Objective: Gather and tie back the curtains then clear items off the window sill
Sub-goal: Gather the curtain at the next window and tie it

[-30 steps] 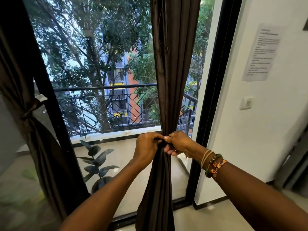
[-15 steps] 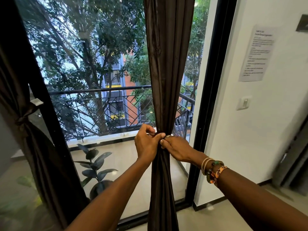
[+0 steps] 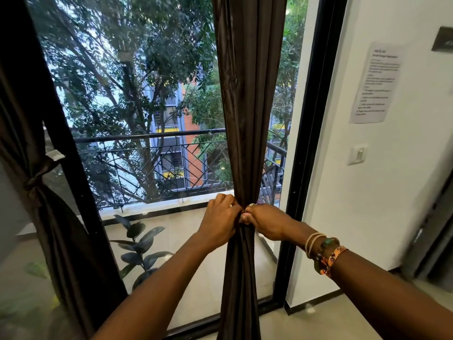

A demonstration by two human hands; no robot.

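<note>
A person is standing at a tall window (image 3: 137, 119) and reaching both arms forward. The dark brown curtain (image 3: 247, 106) is hanging near the window's right edge, bunched into a narrow column and squeezed to a tight waist where the two hands are meeting. The left hand (image 3: 219, 218) is curling its fingers round the bunched cloth from the left. The right hand (image 3: 267, 223) is pinching the same spot from the right, its thumb tip touching the left hand. Whether a tie band is lying between the fingers cannot be told. A ring (image 3: 252, 205) is showing on the right hand, and bracelets (image 3: 323, 253) are circling the right wrist.

At the window's left edge a second curtain (image 3: 56, 241) is hanging already gathered, with a knot (image 3: 34, 182) cinching it. Beyond the glass a plant (image 3: 139, 244) is standing on the balcony floor, and a railing (image 3: 147, 137) is running in front of trees. On the white wall (image 3: 343, 217) to the right a notice (image 3: 376, 82) is hanging above a switch (image 3: 358, 153).
</note>
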